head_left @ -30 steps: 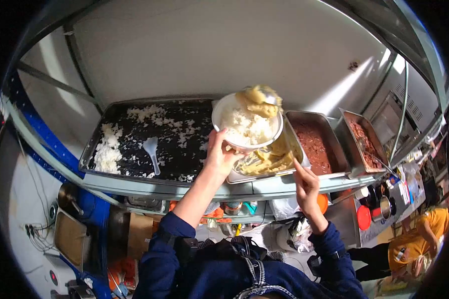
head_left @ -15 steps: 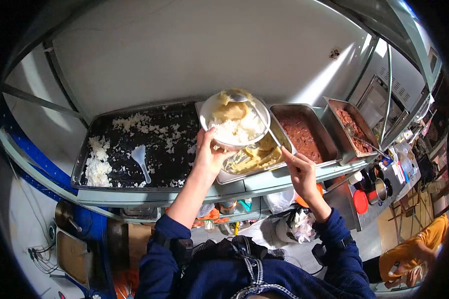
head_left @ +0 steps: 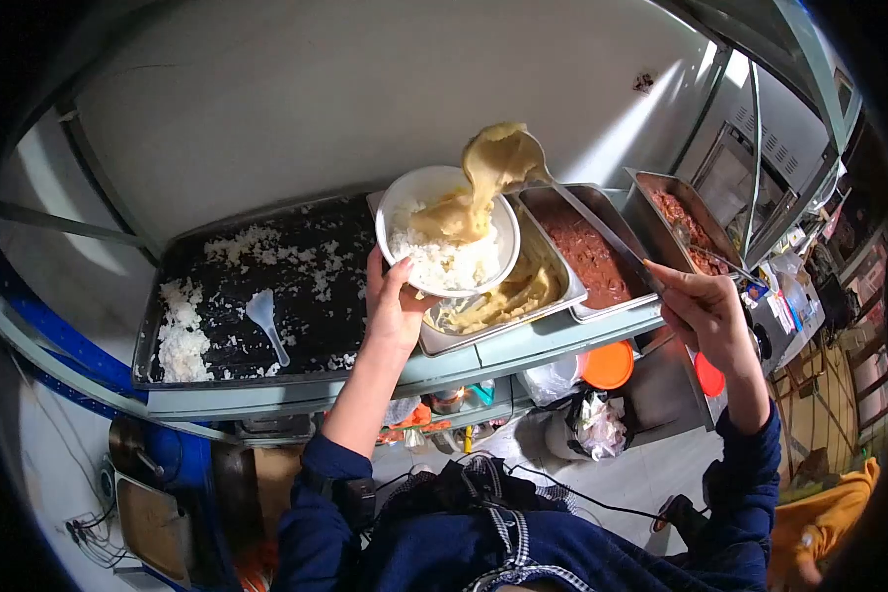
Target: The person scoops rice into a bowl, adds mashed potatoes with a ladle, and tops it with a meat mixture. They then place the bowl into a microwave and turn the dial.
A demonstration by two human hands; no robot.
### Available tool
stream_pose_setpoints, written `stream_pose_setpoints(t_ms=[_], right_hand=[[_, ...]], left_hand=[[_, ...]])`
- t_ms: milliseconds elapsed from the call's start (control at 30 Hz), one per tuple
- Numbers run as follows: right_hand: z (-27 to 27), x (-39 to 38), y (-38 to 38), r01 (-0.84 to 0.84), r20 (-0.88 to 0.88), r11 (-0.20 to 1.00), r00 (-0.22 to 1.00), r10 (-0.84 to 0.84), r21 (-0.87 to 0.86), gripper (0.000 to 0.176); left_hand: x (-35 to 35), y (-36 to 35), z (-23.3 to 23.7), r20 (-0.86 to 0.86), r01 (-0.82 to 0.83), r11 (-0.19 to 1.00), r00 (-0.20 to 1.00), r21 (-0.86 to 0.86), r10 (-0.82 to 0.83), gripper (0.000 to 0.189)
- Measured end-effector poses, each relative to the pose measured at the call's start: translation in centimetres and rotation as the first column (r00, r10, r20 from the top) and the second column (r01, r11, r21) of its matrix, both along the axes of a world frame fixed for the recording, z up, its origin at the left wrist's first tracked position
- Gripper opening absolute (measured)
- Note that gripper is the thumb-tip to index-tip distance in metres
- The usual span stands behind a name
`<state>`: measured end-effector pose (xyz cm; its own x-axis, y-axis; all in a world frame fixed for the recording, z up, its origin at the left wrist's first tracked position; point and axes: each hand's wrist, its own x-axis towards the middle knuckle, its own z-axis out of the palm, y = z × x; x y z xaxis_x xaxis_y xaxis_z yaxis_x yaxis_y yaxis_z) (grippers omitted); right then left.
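My left hand [head_left: 395,301] grips a white bowl [head_left: 395,202] by its near side, above the steel trays. White rice [head_left: 454,261] lies in the bowl with a yellow mash [head_left: 449,219] over its far part. My right hand [head_left: 701,306] is closed around the long handle of a ladle [head_left: 535,156]. The ladle is tipped over the bowl's far right rim, and mash hangs from it down onto the rice. Partly hidden beneath the bowl stands a steel tray of yellow mash [head_left: 523,291].
On the left is a black tray [head_left: 311,340] with scattered rice and a white rice paddle [head_left: 263,314]. To the right stand a tray of reddish-brown food [head_left: 587,257] and another steel pan [head_left: 681,222] with a utensil. A person in an orange top [head_left: 829,513] is at lower right.
My right hand has moved right, and the ladle has risen from inside the bowl and turned so mash spills from it. The bowl has shifted slightly left.
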<state>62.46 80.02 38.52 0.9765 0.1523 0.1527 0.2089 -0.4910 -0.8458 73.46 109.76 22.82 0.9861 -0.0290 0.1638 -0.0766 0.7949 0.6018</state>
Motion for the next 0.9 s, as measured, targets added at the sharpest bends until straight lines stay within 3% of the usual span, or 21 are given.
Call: stream_pose_setpoints(t_ms=[200, 333, 467, 667, 700, 800, 900], right_hand=[[1.5, -0.4, 1.6, -0.024, -0.072, 0.973, 0.997, 0.008, -0.231, 0.029], [1.2, 0.8, 2.4, -0.043, 0.068, 0.939, 0.995, 0.070, -0.342, 0.030], [1.5, 2.4, 3.5, -0.069, 0.049, 0.890, 0.994, 0.102, -0.450, 0.031], [3.2, 2.0, 3.4, 0.006, 0.137, 0.955, 0.990, 0.036, -0.296, 0.031], [3.6, 1.8, 3.2, 0.012, 0.106, 0.985, 0.994, 0.006, -0.170, 0.029], [5.2, 0.8, 3.5, 0.021, 0.047, 0.999, 0.999, -0.019, -0.042, 0.028], [4.9, 0.5, 3.5, 0.003, -0.077, 0.994, 0.997, -0.012, -0.110, 0.027]], left_hand=[[-0.7, 0.0, 0.3, 0.040, 0.018, 1.000, 0.999, -0.008, -0.018, 0.062], [-0.9, 0.0, -0.1, 0.055, 0.049, 0.999, 0.997, 0.006, -0.049, 0.062], [-1.0, -0.1, -0.4, 0.033, 0.100, 0.995, 0.994, 0.013, -0.101, 0.060], [-1.4, 0.3, 0.8, 0.044, 0.057, 0.998, 0.997, 0.019, -0.058, 0.060], [-1.5, 0.5, 0.9, 0.053, 0.045, 0.998, 0.998, 0.038, -0.047, 0.061], [-1.9, 0.5, 0.8, 0.052, -0.034, 0.997, 0.998, 0.071, 0.031, 0.061], [-1.4, 0.0, 0.0, 0.123, -0.126, 0.991, 0.985, 0.035, 0.120, 0.064]])
